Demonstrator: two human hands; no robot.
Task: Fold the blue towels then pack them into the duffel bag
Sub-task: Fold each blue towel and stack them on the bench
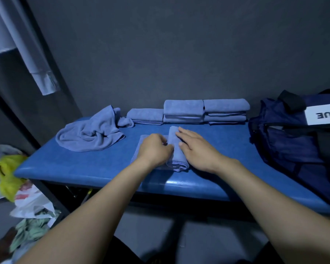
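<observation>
The blue towel (176, 149) we are folding lies on the blue table (84, 168), near the front edge and about midway along it, part of it flat to the left and part doubled over into a thick strip running from near to far. Our left hand (154, 149) sits on the flat left part with its fingers curled, pinching the edge of the doubled strip at its left side. Our right hand (196, 149) lies flat with fingers straight and slightly spread, the palm on the table just right of the strip and the fingertips resting on the strip's far end; it grips nothing. The towel is thus between our two hands, touching both, with its stitched near end showing beneath our wrists. Further back, against the dark wall, finished folded towels stand in a row: a low stack (146, 116) on the left, then two taller stacks, the middle stack (183, 111) and the right stack (226, 110), touching one another. A crumpled towel (91, 132) lies in a heap on the far left of the table, well apart from our hands, its far corner just beside the low stack. The navy duffel bag (293, 141) rests on the right end of the table, its top open, with a white label and a dark strap across it. Plastic bags (27, 199) sit on the floor to the left.
</observation>
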